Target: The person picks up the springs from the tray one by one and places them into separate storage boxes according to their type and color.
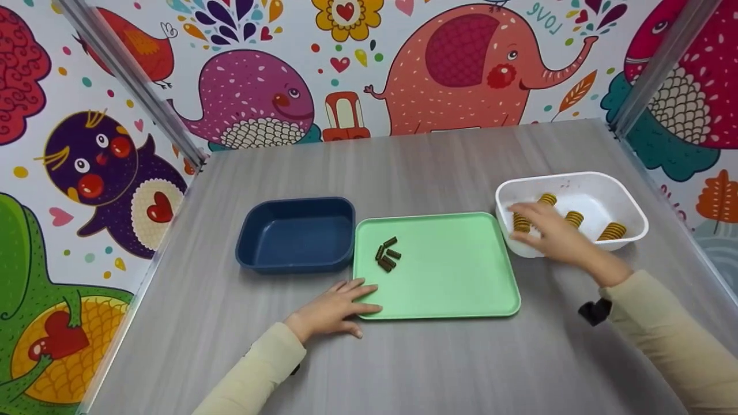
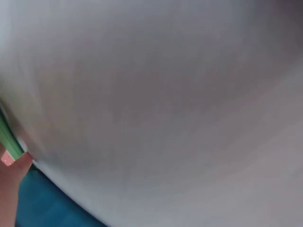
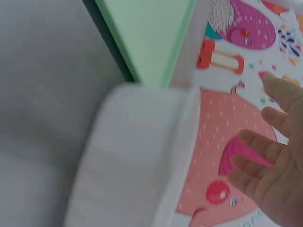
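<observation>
My left hand (image 1: 333, 311) rests with spread fingers on the near left corner of a light green tray (image 1: 450, 271). Small dark brown ribbed pieces (image 1: 394, 253) lie in a loose group on the tray's left part. Over the left side of a white tub (image 1: 622, 199) is my right hand (image 1: 556, 236). In the right wrist view its fingers (image 3: 262, 146) look spread, and nothing shows in them. Several yellow-and-dark striped ridged pieces (image 1: 612, 231) lie in the tub; one, beside the right fingertips, is partly covered. Whether the fingers touch it is unclear.
A dark blue tub (image 1: 294, 230) stands left of the tray, close to its edge. Grey wood-grain table (image 1: 432, 369) surrounds these things. Metal posts (image 1: 144, 86) and walls with cartoon animals bound the table at the back and sides.
</observation>
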The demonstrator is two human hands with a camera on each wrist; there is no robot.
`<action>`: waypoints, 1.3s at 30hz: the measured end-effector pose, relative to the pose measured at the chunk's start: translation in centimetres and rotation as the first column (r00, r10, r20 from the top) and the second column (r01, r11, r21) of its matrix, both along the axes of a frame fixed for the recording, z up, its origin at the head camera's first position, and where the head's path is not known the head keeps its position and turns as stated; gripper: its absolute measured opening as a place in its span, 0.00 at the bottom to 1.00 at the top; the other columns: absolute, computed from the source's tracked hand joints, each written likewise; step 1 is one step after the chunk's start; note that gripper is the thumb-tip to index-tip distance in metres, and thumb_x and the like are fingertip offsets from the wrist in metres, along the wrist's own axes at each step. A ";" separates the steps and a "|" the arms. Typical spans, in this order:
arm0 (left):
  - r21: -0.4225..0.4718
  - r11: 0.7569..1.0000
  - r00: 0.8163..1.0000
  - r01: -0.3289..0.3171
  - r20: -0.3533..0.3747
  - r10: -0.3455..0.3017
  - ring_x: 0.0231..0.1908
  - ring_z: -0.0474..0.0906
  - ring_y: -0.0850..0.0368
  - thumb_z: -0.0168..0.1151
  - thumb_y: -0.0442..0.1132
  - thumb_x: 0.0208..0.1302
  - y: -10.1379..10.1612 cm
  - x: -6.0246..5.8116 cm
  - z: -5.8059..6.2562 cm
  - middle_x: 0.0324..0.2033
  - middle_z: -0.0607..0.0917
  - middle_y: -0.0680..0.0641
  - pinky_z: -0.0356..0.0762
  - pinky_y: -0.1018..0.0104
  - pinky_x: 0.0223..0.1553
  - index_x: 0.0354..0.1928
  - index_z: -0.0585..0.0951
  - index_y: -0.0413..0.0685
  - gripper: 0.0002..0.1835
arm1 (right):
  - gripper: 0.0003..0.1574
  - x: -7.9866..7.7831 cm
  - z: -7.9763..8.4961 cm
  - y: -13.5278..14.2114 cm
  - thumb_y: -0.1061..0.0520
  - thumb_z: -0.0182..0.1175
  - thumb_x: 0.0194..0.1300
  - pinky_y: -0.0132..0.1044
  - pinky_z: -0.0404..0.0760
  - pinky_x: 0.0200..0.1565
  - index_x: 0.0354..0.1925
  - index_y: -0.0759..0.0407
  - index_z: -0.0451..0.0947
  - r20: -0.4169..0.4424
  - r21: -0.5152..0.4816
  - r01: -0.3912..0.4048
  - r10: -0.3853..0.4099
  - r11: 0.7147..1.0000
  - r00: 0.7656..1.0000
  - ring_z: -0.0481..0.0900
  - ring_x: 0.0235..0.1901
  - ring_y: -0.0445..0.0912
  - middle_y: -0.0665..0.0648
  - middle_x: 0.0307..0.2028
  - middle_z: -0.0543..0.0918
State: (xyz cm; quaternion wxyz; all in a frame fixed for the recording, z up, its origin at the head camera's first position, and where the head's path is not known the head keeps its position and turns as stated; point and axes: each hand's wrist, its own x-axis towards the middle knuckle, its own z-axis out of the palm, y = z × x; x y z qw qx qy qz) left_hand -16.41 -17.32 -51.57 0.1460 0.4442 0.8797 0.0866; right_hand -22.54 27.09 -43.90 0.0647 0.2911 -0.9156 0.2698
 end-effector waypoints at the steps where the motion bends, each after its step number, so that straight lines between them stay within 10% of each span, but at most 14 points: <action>1: 0.000 1.000 1.000 0.000 0.001 0.000 0.69 0.46 0.48 0.55 0.61 0.53 0.0 0.0 0.0 0.70 0.54 0.52 0.51 0.45 0.64 0.64 0.66 0.68 0.33 | 0.31 0.5 -0.5 -0.5 0.59 0.63 0.57 0.59 0.62 0.55 0.57 0.70 0.68 -0.002 -0.002 -0.027 0.027 1.000 1.000 0.66 0.54 0.64 0.71 0.54 0.72; 9: 0.014 1.000 1.000 -0.012 0.014 0.012 0.70 0.45 0.48 0.56 0.60 0.53 0.0 0.1 0.0 0.70 0.54 0.53 0.51 0.45 0.64 0.64 0.66 0.68 0.34 | 0.36 3.6 -3.9 -3.2 0.50 0.63 0.57 0.59 0.63 0.56 0.60 0.63 0.68 0.074 0.037 -0.173 0.170 0.984 0.983 0.63 0.58 0.62 0.68 0.58 0.68; 17: 0.022 1.000 1.000 -0.018 0.017 0.018 0.69 0.45 0.48 0.56 0.60 0.52 -0.1 0.2 0.1 0.70 0.55 0.52 0.50 0.45 0.64 0.64 0.67 0.67 0.34 | 0.41 4.0 -6.9 -3.6 0.43 0.63 0.54 0.61 0.59 0.56 0.62 0.61 0.66 -0.018 0.180 -0.280 0.288 0.943 0.958 0.58 0.60 0.67 0.66 0.62 0.64; 28: 0.032 0.999 1.000 -0.009 0.009 0.008 0.69 0.47 0.47 0.57 0.59 0.52 0.1 0.2 0.2 0.69 0.56 0.51 0.52 0.45 0.64 0.64 0.67 0.67 0.34 | 0.48 4.0 -8.5 -3.0 0.33 0.57 0.55 0.67 0.48 0.58 0.65 0.57 0.62 0.067 0.272 -0.326 0.320 0.906 0.945 0.51 0.64 0.66 0.65 0.66 0.59; 39: 0.008 1.000 1.000 -0.014 0.013 0.014 0.69 0.48 0.47 0.58 0.60 0.51 0.4 0.2 0.6 0.69 0.56 0.51 0.52 0.46 0.64 0.64 0.67 0.68 0.34 | 0.48 4.2 -9.1 -3.3 0.33 0.55 0.56 0.40 0.21 0.65 0.66 0.56 0.60 0.050 0.321 -0.340 0.343 0.884 0.938 0.50 0.65 0.65 0.65 0.67 0.56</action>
